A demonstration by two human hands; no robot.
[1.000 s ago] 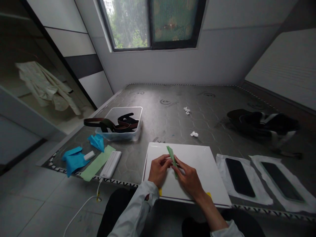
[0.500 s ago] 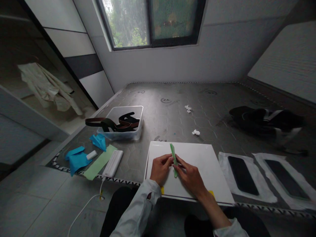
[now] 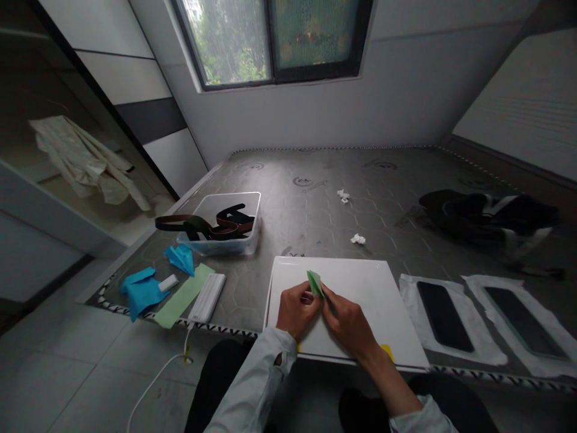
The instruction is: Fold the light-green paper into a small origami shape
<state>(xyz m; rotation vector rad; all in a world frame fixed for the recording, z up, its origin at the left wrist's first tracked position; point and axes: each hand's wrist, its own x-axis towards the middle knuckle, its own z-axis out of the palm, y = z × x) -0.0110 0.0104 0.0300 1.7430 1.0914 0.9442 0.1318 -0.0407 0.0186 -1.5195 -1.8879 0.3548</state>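
A small folded piece of green paper (image 3: 315, 282) stands up between my two hands, its pointed upper end showing above the fingers. My left hand (image 3: 296, 310) pinches it from the left with thumb and forefinger. From the right, my right hand (image 3: 349, 322) closes its fingertips on the same paper. Both hands are over the white box (image 3: 365, 282), and the lower part of the paper is hidden behind the fingers.
Left lie a green paper strip (image 3: 183, 302), a white power strip (image 3: 207, 299), blue folded papers (image 3: 143, 291) and a white eraser-like block (image 3: 168, 282). Belts (image 3: 232, 225) fill a clear plastic bin (image 3: 253, 240). Right are two dark phone-like slabs (image 3: 445, 316) and a black cap (image 3: 444, 210).
The green paper has turned from a narrow upright strip to a wider, opened pointed shape, with less showing below the fingers. My hands have drawn closer together around it.
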